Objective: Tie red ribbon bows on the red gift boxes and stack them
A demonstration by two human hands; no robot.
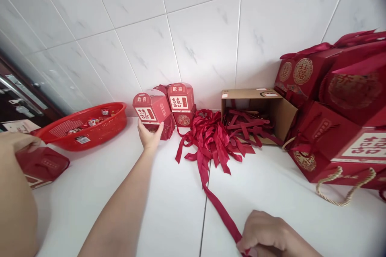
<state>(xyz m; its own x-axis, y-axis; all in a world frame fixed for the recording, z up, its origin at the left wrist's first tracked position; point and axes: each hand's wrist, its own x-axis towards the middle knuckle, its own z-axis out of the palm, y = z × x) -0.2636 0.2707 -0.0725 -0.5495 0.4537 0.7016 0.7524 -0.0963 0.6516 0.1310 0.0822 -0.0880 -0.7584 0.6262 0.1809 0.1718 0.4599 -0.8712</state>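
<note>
My left hand (150, 135) is closed around the lower front of a red gift box (157, 106) with a white label and a rounded top flap. Thumb and fingers press on opposite sides of it. Beside that box, against the wall, stand other red boxes, one (181, 99) on top of another. At the lower right, my right hand (265, 231) pinches the end of a red ribbon (221, 209). The strip runs back over the white surface to a heap of red ribbons (211, 136).
An open cardboard box (285, 122) holds dark red straps. Red gift boxes and bags (319, 140) with rope handles are stacked at the right. A red plastic basket (99, 138) with small wrapped items stands left, near another person's hand (27, 142) on a red box (48, 164).
</note>
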